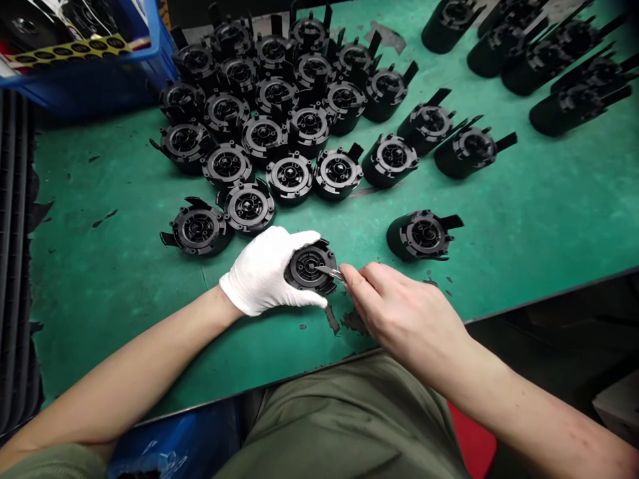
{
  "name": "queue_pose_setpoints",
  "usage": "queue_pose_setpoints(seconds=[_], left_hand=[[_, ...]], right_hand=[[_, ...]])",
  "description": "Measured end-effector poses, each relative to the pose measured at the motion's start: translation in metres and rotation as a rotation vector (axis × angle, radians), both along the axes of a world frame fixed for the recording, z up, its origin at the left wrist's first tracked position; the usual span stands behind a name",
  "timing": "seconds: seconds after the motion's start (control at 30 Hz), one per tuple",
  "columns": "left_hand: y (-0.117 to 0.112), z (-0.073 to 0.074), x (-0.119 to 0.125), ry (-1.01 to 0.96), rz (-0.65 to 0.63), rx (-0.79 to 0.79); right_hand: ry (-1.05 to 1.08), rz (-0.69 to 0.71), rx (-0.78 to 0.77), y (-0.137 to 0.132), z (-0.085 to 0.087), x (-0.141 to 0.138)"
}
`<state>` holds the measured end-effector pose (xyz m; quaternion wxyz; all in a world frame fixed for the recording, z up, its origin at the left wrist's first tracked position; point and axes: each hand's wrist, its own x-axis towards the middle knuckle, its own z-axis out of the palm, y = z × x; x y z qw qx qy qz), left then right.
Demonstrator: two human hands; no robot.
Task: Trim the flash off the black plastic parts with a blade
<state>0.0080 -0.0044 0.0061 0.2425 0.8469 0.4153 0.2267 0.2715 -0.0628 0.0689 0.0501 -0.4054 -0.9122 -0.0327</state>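
A green tabletop [524, 226] is bearing clustered black cylindrical plastic housings [290, 175], likely grouped for reach; a blue plastic bin [100, 85] is showing a yellow-and-black strip [74, 51], unreadable. In front, a white-gloved left hand [267, 273] is clasping 1 black ringed housing [304, 265], thumb and fingers spread around it, seemingly for steadiness, while a bare right hand [404, 306] is pinching a silver metal tool [329, 271] over its center.

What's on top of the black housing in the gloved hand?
Over the black housing, a knife blade reaches toward the center, hiding a strip; the gloved left hand covers its left edge. Underside hidden.
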Motion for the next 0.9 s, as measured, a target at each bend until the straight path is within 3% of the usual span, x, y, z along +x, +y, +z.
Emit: queue_pose_setpoints(seconds=[0.13,0.4,0.57,0.73,0.9], left_hand=[[0.000,-0.001,0.000,0.005,-0.006,0.015],[-0.003,-0.003,-0.003,-0.041,-0.005,0.043],[-0.003,-0.007,-0.004,-0.070,-0.010,0.116],[0.002,-0.008,-0.002,-0.111,-0.130,0.030],[0.004,-0.005,0.000,-0.133,-0.129,-0.019]], right_hand=[[0.022,0.021,-0.030,0.001,-0.003,0.001],[0.247,-0.076,-0.143,0.002,-0.012,0.023],[0.183,-0.064,-0.089,0.015,-0.012,0.033],[0.113,0.002,-0.049,0.027,-0.012,0.032],[0.099,0.022,-0.062,0.030,-0.013,0.031]])
